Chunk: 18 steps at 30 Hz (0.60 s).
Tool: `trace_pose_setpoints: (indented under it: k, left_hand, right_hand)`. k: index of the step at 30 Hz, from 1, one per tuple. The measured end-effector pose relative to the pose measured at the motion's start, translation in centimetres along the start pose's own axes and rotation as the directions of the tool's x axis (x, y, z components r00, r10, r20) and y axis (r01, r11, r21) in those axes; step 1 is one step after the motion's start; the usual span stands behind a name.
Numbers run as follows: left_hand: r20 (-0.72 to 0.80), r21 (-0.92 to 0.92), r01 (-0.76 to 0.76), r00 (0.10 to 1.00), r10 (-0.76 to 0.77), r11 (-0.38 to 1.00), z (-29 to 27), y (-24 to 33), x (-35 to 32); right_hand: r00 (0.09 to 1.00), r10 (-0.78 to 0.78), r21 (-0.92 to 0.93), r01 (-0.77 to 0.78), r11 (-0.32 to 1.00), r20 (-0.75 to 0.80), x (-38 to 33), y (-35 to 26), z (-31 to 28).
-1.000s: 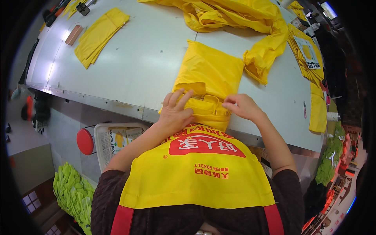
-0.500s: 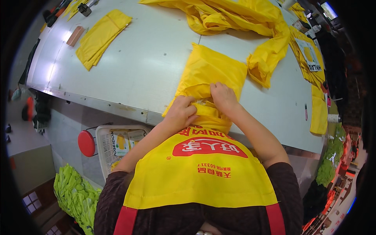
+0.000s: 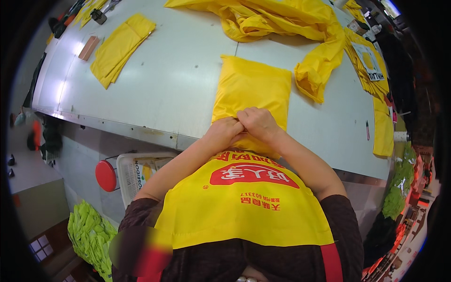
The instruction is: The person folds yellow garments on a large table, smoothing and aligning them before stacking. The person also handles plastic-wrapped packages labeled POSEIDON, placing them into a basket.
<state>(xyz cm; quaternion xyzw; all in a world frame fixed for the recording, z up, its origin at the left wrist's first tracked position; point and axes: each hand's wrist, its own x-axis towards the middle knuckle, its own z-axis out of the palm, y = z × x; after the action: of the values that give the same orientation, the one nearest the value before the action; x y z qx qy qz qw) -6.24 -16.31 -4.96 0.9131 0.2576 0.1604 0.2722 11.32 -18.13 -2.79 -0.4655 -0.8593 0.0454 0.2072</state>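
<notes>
A folded yellow fabric bundle (image 3: 252,88) lies flat on the pale grey table (image 3: 164,89), its near end at the table's front edge. My left hand (image 3: 226,132) and my right hand (image 3: 257,123) are pressed together, knuckles touching, both gripping the bundle's near end. The fingertips curl under and are hidden. I wear a yellow apron with a red patch (image 3: 249,202) just below the hands.
A heap of loose yellow fabric (image 3: 282,23) lies at the table's far side. Another folded yellow piece (image 3: 122,47) and a small brown block (image 3: 89,48) lie far left. Flat yellow sheets (image 3: 376,75) line the right edge. Below the table are a white basket (image 3: 134,176), a red stool (image 3: 105,175) and green fabric (image 3: 87,230).
My hands, spread apart on the bundle's near end a second ago, have drawn together and closed on it. The bundle lies flatter and smoother than before.
</notes>
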Motion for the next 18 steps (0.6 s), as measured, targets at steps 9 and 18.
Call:
trace_pose_setpoints:
  k: [9,18]
  left_hand:
    - [-0.254,-0.135,-0.269,0.940,0.229,0.954,-1.1,-0.2,2.4]
    - [-0.291,-0.152,-0.172,0.949,0.122,0.973,0.6,0.3,1.5]
  right_hand:
    - [0.983,0.182,-0.020,-0.183,0.983,-0.038,-2.4,-1.2,-1.6]
    - [0.547,0.837,-0.156,-0.824,0.545,0.033,-8.9,0.8,-3.3]
